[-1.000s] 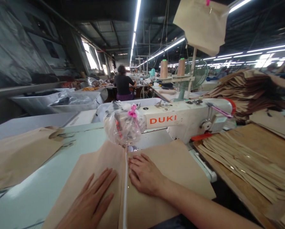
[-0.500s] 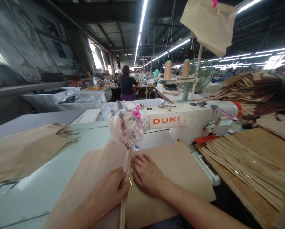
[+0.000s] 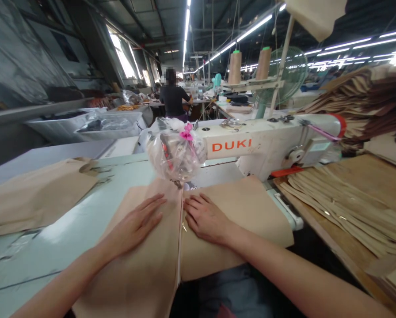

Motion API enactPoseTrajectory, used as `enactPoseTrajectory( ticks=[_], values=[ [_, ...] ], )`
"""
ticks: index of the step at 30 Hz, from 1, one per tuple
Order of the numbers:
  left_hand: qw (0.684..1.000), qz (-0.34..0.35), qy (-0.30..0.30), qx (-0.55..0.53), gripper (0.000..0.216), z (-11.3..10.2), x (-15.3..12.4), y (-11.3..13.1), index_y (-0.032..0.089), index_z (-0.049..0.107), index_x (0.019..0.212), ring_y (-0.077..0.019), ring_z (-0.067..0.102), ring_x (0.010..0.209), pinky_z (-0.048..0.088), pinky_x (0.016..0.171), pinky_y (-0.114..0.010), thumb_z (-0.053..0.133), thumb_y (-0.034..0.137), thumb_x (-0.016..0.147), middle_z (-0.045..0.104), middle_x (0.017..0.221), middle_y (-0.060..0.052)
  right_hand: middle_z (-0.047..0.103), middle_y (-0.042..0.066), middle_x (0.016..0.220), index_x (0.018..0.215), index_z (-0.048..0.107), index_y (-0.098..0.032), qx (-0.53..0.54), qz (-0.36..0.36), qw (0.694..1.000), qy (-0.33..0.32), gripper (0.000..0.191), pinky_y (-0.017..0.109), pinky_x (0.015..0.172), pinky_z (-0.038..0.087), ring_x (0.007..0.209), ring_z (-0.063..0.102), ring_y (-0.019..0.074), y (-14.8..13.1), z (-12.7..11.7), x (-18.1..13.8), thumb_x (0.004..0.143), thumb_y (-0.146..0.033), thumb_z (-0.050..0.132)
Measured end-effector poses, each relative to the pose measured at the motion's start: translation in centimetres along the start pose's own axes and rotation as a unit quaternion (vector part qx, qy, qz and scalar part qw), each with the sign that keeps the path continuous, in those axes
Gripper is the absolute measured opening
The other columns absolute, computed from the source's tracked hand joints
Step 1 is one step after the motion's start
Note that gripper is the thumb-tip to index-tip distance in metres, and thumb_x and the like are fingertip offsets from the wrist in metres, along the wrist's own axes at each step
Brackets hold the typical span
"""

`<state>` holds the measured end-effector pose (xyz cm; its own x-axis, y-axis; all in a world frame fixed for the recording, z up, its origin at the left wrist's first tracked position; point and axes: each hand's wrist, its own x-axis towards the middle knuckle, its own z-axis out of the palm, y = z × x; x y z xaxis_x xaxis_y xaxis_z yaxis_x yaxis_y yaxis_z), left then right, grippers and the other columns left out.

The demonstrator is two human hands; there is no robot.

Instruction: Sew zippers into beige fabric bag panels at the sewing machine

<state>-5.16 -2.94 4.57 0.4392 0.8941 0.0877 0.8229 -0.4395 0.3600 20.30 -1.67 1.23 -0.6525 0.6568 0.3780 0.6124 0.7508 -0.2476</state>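
Note:
Two tan fabric panels, the left panel point(image 3: 131, 274) and the right panel point(image 3: 237, 198), meet along a zipper point(image 3: 179, 247) under the head of a white sewing machine point(image 3: 229, 144). My left hand point(image 3: 140, 225) lies flat on the left panel, fingers stretched toward the machine. On the right panel rests my right hand point(image 3: 206, 219), its fingers spread lightly beside the zipper. A small metal zipper pull point(image 3: 184, 226) shows between the hands, nearer the right one. Clear plastic point(image 3: 174, 152) tied with a pink band wraps the machine head; the needle is hidden.
More tan fabric point(image 3: 39, 192) lies on the pale table at left. A wooden board point(image 3: 367, 176) at right carries stacked strips point(image 3: 337, 212). Thread cones point(image 3: 234, 68) and a fan stand behind the machine. A seated person point(image 3: 174, 97) works farther off.
My left hand has let go of the zipper edge and flattened onto the left panel. The fabric has moved forward under the machine, and the camera view has tipped downward.

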Motion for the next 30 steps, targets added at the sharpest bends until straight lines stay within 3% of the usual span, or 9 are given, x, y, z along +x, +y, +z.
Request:
enactPoseTrajectory(
  ticks=[3,7,11,14,17,21,24,30],
  values=[
    [0.999,0.022,-0.010,0.029,0.054,1.7,-0.8,-1.0,0.030,0.033,0.152,-0.0261,0.021,0.147,0.012,0.120,-0.053,0.038,0.048,0.101,0.031,0.159,-0.003,0.056,0.009,0.136,0.134,0.052,-0.015,-0.006,0.000,1.000,-0.005,0.038,0.044,0.116,0.025,0.130,0.043,0.0227,0.1,0.1,0.0,0.100,-0.028,0.042],
    [0.998,0.029,0.013,0.061,0.059,2.9,-1.0,0.4,0.030,0.037,0.149,-0.0315,0.025,0.146,0.011,0.117,-0.061,0.049,0.052,0.096,0.035,0.156,-0.006,0.059,0.010,0.130,0.126,0.057,-0.015,-0.013,-0.008,1.000,-0.019,0.032,0.043,0.116,0.026,0.129,0.044,0.0226,0.0,-0.3,0.1,0.100,-0.026,0.042],
    [0.996,0.016,0.066,0.058,0.037,2.2,-2.0,3.3,0.022,0.063,0.120,-0.0288,0.042,0.136,0.027,0.116,-0.050,0.040,0.042,0.100,0.049,0.145,-0.009,0.062,0.010,0.124,0.119,0.060,-0.016,-0.016,-0.009,0.999,-0.034,0.028,0.044,0.115,0.027,0.129,0.043,0.0237,0.0,-0.5,0.2,0.098,-0.024,0.045],
    [0.996,0.017,0.088,0.019,0.032,1.7,-3.6,5.4,0.024,0.065,0.099,-0.0226,0.057,0.119,0.044,0.104,-0.036,0.040,0.042,0.100,0.055,0.132,-0.007,0.060,0.010,0.128,0.120,0.060,-0.015,-0.016,-0.010,0.999,-0.036,0.028,0.044,0.115,0.026,0.129,0.043,0.0241,0.1,-0.5,0.1,0.098,-0.023,0.044],
    [0.994,0.033,0.099,0.040,0.033,2.0,-4.9,5.8,0.023,0.061,0.117,-0.0258,0.051,0.127,0.039,0.110,-0.040,0.047,0.046,0.097,0.053,0.137,-0.008,0.059,0.010,0.130,0.121,0.060,-0.015,-0.018,-0.011,0.999,-0.034,0.029,0.044,0.116,0.026,0.129,0.043,0.0240,0.1,-0.4,0.0,0.100,-0.023,0.041],
    [0.993,0.048,0.045,0.101,0.056,3.4,-4.9,3.7,0.029,0.028,0.152,-0.0279,0.029,0.145,0.018,0.119,-0.054,0.043,0.044,0.100,0.032,0.158,-0.005,0.061,0.009,0.125,0.119,0.060,-0.016,-0.018,-0.018,0.999,-0.027,0.028,0.044,0.115,0.027,0.128,0.044,0.0232,0.4,-0.2,0.3,0.101,-0.023,0.040],
    [0.991,0.055,0.017,0.118,0.060,4.0,-4.3,2.4,0.033,0.017,0.155,-0.0278,0.024,0.147,0.015,0.118,-0.059,0.042,0.045,0.102,0.028,0.160,-0.003,0.061,0.010,0.127,0.121,0.060,-0.015,-0.021,-0.029,0.999,-0.025,0.029,0.045,0.115,0.029,0.128,0.045,0.0233,0.9,-0.1,1.0,0.101,-0.023,0.040],
    [0.988,0.055,0.034,0.140,0.064,4.2,-4.6,2.3,0.032,0.019,0.155,-0.0309,0.025,0.146,0.019,0.116,-0.062,0.045,0.049,0.099,0.028,0.159,-0.004,0.059,0.010,0.130,0.123,0.059,-0.017,-0.033,-0.059,0.997,-0.024,0.029,0.044,0.113,0.032,0.127,0.046,0.0238,1.7,-0.2,2.0,0.099,-0.023,0.044]
  ],
)
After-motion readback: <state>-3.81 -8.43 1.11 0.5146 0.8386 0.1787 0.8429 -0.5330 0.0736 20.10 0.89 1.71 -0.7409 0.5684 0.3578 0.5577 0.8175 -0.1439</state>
